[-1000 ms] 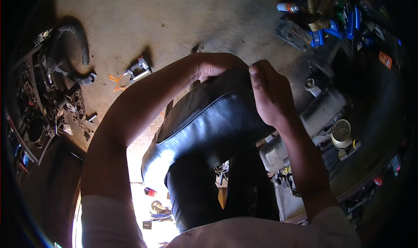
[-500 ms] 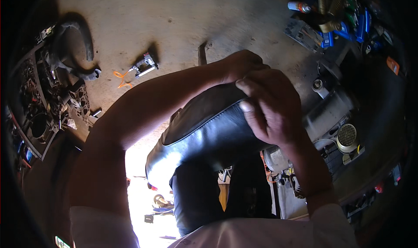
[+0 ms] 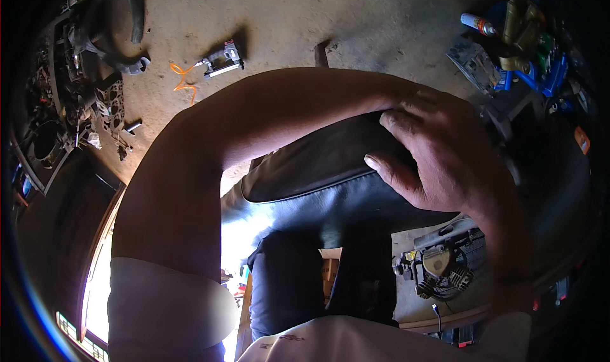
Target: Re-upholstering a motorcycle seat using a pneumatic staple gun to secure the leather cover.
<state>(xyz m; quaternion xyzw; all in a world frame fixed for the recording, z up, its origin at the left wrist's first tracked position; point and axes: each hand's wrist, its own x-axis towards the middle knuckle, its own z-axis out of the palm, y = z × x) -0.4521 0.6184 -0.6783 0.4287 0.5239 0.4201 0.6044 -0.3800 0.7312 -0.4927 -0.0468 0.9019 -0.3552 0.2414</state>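
A black, leather-like padded seat (image 3: 305, 171), which looks like a motorcycle seat, rests across my thighs, a seam running along its side. My right hand (image 3: 441, 155) grips the seat's right end, thumb stretched over the top and fingers going over the far side. Its thumb and forefinger stand apart, the cover showing between them. My left forearm reaches across beyond the seat. At the same end, my left hand (image 3: 416, 98) meets my right, its fingers hidden behind it, so their hold does not show.
On the floor ahead lies a staple gun (image 3: 223, 60) with an orange coiled hose (image 3: 183, 82). Metal parts (image 3: 109, 101) crowd the left side. A spray can (image 3: 478, 24) and blue containers (image 3: 553, 75) are at the far right. Beside my right thigh stands a compressor-like machine (image 3: 438, 263).
Both hands have shifted to the right along with the seat, and the left arm stretches further across. My right thumb has spread away from the forefinger. The view has turned somewhat.
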